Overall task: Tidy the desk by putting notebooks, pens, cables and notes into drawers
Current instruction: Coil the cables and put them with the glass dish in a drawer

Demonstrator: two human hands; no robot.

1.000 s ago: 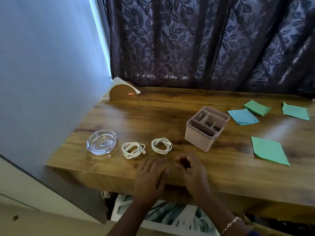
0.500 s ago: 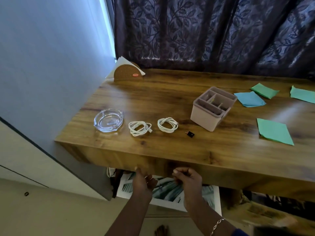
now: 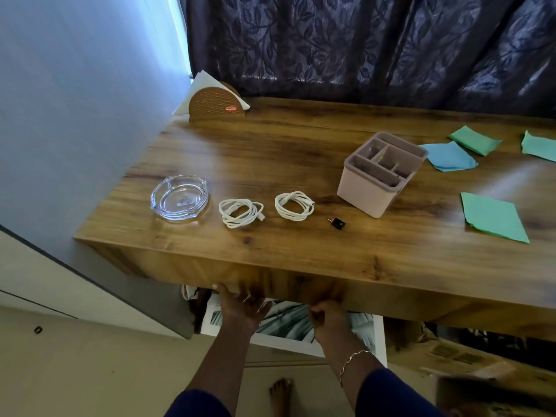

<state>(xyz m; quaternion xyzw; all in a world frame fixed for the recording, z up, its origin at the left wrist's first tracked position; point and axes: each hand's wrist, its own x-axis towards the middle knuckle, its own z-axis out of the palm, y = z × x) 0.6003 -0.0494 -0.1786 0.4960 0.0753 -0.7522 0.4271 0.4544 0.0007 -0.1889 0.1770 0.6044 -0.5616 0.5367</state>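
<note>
Desk front lip (image 3: 288,284): left hand (image 3: 243,307), right hand (image 3: 328,311) risen since half-second ago, both now curled round it.

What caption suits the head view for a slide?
Left hand and right hand hold the desk by its front edge; two cables, notes and an organiser lie on top.

The left hand (image 3: 243,308) and right hand (image 3: 328,315) blur at the fingertips against the desk (image 3: 421,299) front; their grip cannot be told. The picture's right edge cuts off the far green note (image 3: 540,145).
</note>
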